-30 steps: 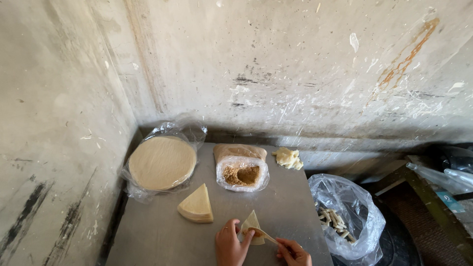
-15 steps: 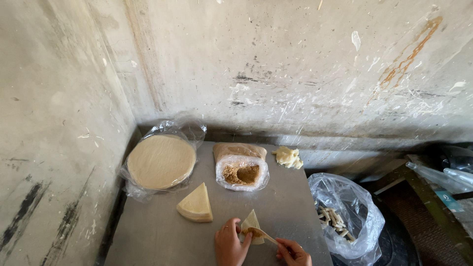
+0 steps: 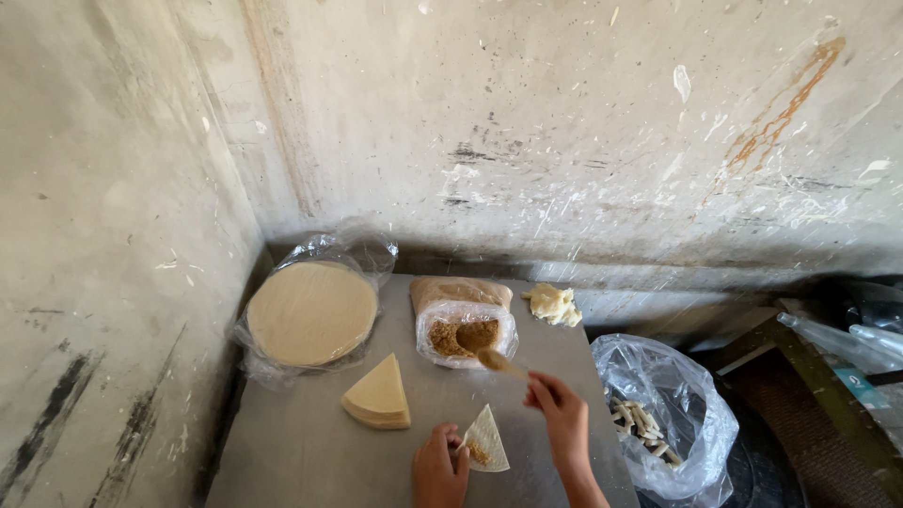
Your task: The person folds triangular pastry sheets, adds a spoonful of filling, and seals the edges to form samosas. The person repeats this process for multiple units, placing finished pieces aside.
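My left hand pinches a cone of thin pale dough with brown filling inside, held just above the grey table. My right hand grips a spoon whose bowl reaches the mouth of an open plastic bag of brown crumbly filling. A stack of triangular dough wrappers lies to the left of the cone.
A round stack of dough sheets in clear plastic sits at the back left by the wall. A lump of pale dough lies at the back. A clear bag of rolled pieces hangs off the table's right side. Stained concrete walls close in left and behind.
My right hand has lifted away from the cone and moved the spoon up to the bag of brown filling. My left hand stays on the cone.
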